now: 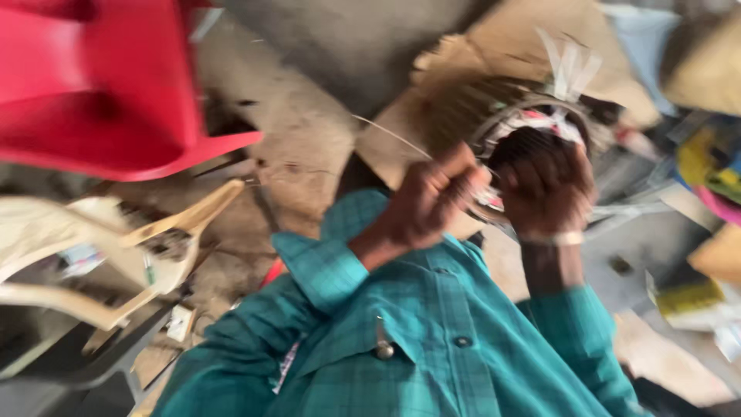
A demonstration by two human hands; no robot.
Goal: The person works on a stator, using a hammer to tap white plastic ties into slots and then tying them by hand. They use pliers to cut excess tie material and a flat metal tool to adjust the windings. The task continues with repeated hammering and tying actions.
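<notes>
1. Teal checked sleeves up; left hand (428, 202) fisted on a thin pale wire strand (390, 133), right hand (544, 185) clamped on the round copper-wound coil with white tape (532, 123).
2. Coil raised above the brown cardboard sheet (532, 38) on the concrete floor (309, 131).
3. Best done by keeping the coil braced, drawing the strand steady and straight.
4. Blurred throughout: fingertips and strand's end unclear; red plastic chair (100, 85) cut off.

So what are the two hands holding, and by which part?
Both hands grip a round coil of wire windings: the left hand is closed on its near lower edge, the right hand on its near rim. Blur hides the finer detail.
</notes>
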